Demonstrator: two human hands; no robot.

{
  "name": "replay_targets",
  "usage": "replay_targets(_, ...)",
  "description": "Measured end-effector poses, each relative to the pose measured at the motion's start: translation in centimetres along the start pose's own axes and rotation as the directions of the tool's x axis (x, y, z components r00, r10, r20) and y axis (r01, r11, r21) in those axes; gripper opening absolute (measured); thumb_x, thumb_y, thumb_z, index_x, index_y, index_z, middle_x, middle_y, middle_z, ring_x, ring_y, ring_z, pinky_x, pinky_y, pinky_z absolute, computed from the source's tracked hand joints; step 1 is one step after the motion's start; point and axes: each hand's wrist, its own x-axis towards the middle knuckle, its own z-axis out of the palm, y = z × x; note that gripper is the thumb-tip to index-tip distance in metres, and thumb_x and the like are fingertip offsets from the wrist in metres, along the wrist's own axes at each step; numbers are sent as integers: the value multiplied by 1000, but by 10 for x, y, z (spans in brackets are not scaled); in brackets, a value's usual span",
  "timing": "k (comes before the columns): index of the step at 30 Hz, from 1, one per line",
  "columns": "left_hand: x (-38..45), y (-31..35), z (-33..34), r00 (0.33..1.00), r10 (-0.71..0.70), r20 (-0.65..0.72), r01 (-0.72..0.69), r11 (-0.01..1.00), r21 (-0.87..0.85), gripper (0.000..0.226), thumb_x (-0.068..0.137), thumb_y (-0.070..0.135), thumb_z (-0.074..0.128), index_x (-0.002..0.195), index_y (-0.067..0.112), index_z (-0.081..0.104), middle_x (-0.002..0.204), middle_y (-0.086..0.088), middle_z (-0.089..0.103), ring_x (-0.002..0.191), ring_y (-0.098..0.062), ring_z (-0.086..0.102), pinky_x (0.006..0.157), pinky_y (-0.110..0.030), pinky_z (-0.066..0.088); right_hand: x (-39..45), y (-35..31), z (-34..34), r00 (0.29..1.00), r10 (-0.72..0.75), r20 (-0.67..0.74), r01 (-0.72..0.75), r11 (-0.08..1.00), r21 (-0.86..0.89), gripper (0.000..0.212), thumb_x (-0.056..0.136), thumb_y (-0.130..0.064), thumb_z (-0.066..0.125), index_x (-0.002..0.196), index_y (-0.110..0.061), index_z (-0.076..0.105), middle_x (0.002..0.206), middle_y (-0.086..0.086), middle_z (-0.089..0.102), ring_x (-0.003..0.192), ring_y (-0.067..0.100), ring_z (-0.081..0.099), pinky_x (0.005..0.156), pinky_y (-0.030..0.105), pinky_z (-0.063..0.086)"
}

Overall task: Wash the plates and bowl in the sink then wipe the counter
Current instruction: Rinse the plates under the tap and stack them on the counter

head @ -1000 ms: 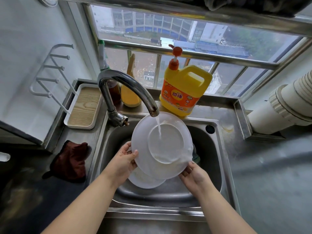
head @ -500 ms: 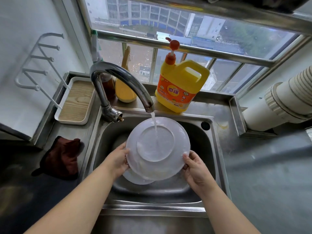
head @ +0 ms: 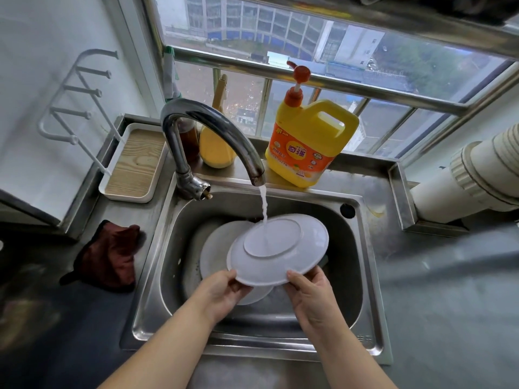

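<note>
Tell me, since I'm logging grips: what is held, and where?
Both hands, left and right, grip a white plate by its near rim, bottom up.

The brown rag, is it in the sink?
No, the brown rag lies on the counter left of the sink.

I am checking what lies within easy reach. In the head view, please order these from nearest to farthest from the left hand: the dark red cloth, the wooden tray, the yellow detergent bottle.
From the left hand, which holds the plate's near rim:
1. Dark red cloth, on the counter left of the sink.
2. Wooden tray, back left by the wall.
3. Yellow detergent bottle, behind the sink on the window ledge.
</note>
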Motion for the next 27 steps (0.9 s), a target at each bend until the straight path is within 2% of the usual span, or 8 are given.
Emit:
replay_targets(4,-5,11,6,997,78,-11,-78,997,19,22,102,2,36,95,-5,56,62,-13,70,61,-22,69,41,-26,53,-4,-5,-5,998,57,37,-54,996,-65,28,87,5,55,112,-5,56,103,14,71,97,27,69,77,33,59)
replay_targets(6,-6,18,8,993,115,-12,-114,990,86,23,102,3,36,94,-3,56,66,-13,70,53,-17,69,40,-24,52,-1,-9,-10,994,105,-16,-106,991,-84,20,93,-5,52,113,-7,56,103,15,71,94,28,69,74,36,60)
replay_targets(10,-6,35,8,987,159,37,-164,961,223,22,102,6,38,101,4,59,84,-12,68,75,-21,66,49,-30,57,13,-24,-24,984,95,-151,-102,994,-37,24,100,-23,44,108,-8,62,88,12,73,75,22,71,58,33,58)
replay_targets(13,-4,41,10,977,165,135,-197,939,282,26,103,9,38,109,10,62,86,-9,69,78,-21,65,60,-33,56,21,-38,-33,984,60,-166,-70,996,-55,30,102,-25,40,102,-9,66,87,10,70,79,19,67,67,35,57)
replay_targets(17,-2,40,21,958,176,225,-230,944,239,30,104,19,36,111,14,65,94,-8,71,84,-21,64,74,-36,56,24,-44,-41,983,75,-166,-74,997,14,27,103,-14,36,112,-4,60,102,12,68,94,20,63,81,34,57)
replay_targets(21,0,32,25,978,131,161,-155,977,146,36,104,29,36,106,8,65,89,-9,73,86,-22,67,67,-37,59,20,-34,-42,994,39,-101,-24,989,149,20,98,-1,39,105,-4,57,91,11,72,82,18,70,67,29,60)
replay_targets(25,0,11,20,978,77,195,-104,986,132,26,104,15,38,113,4,59,94,-12,71,83,-24,68,73,-36,59,11,-16,-36,999,3,-46,9,966,257,28,92,7,42,112,-8,56,95,11,73,84,18,72,69,29,60)
replay_targets(27,-2,3,23,969,71,238,-107,984,142,20,102,10,40,111,5,57,90,-11,71,77,-22,70,70,-34,61,7,-8,-34,1000,-3,-9,6,962,273,38,87,11,45,117,-10,54,101,13,71,87,20,72,66,29,59)
